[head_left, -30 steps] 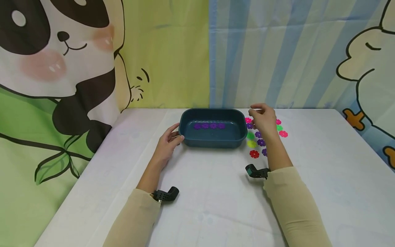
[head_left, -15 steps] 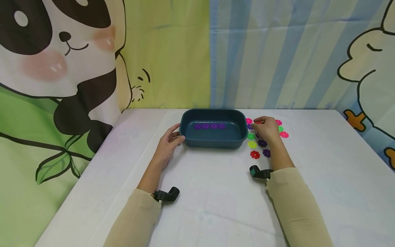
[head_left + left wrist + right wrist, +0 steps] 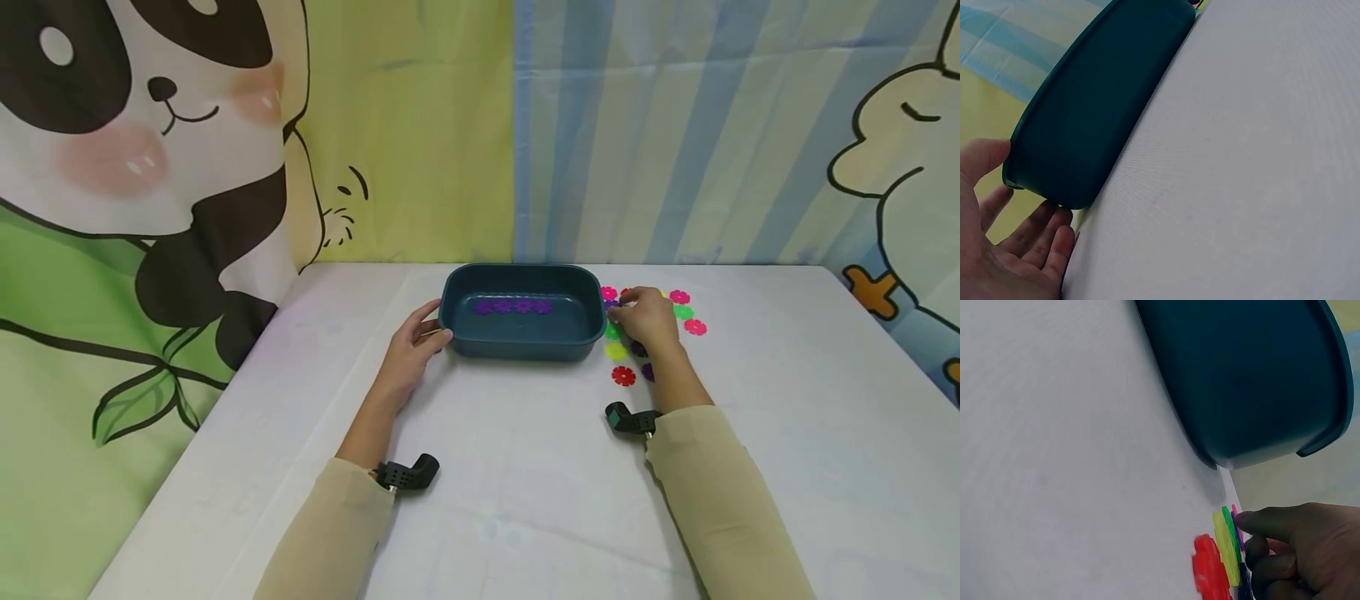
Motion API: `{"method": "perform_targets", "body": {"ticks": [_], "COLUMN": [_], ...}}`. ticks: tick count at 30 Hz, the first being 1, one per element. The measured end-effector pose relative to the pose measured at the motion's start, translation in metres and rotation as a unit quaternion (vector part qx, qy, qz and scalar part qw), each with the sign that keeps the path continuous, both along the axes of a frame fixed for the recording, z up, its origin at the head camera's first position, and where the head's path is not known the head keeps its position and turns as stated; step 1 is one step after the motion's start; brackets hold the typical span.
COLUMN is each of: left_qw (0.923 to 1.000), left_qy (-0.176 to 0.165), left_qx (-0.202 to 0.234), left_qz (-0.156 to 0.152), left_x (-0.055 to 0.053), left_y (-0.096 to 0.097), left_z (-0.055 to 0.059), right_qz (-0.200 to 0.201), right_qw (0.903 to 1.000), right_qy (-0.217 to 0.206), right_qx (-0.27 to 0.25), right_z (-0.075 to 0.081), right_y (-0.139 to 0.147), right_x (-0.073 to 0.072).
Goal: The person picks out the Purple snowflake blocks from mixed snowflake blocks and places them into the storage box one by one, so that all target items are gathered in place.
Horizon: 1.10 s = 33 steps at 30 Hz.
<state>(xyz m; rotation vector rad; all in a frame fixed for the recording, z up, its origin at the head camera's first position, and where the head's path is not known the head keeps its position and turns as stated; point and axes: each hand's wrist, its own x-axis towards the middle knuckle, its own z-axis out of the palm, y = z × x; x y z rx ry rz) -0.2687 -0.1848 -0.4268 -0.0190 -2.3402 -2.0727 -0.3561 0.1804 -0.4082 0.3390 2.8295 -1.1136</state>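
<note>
A dark teal plastic basin (image 3: 522, 347) stands at the table's back, with a row of purple snowflake discs (image 3: 502, 307) inside. My left hand (image 3: 405, 350) touches the basin's left end, its thumb at the rim near the front corner. In the left wrist view the fingers (image 3: 1035, 237) spread loosely against the end wall. My right hand (image 3: 649, 318) is over the loose discs right of the basin. One fingertip touches a purple disc (image 3: 1239, 532), while other fingers are bent. Whether the disc is pinched is hidden.
Loose discs lie right of the basin: a red disc (image 3: 623, 376), a yellow disc (image 3: 617, 351), a green disc (image 3: 683, 312) and a pink disc (image 3: 696, 327), among others. A printed curtain (image 3: 420, 133) rises behind the white table (image 3: 495, 467).
My right hand came down onto the discs from above, then shifted slightly left to a purple one. My left hand stays at the basin's end.
</note>
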Motion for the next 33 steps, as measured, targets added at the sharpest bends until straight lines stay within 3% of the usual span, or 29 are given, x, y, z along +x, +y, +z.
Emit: {"method": "perform_targets", "body": {"ticks": [7, 33], "left_qw": [1.0, 1.0], "left_qy": [0.003, -0.002], "left_qx": [-0.005, 0.0], "left_qz": [-0.008, -0.004], "left_x": [-0.0005, 0.0003], "left_y": [0.0007, -0.0004], "left_z": [0.0, 0.0005], "right_qz": [0.003, 0.022], "right_qw": [0.9997, 0.9997], "right_qy": [0.001, 0.0], "right_qx": [0.024, 0.01], "right_z": [0.001, 0.0085], "right_y": [-0.0008, -0.0058], "right_x": [0.0008, 0.0051]}}
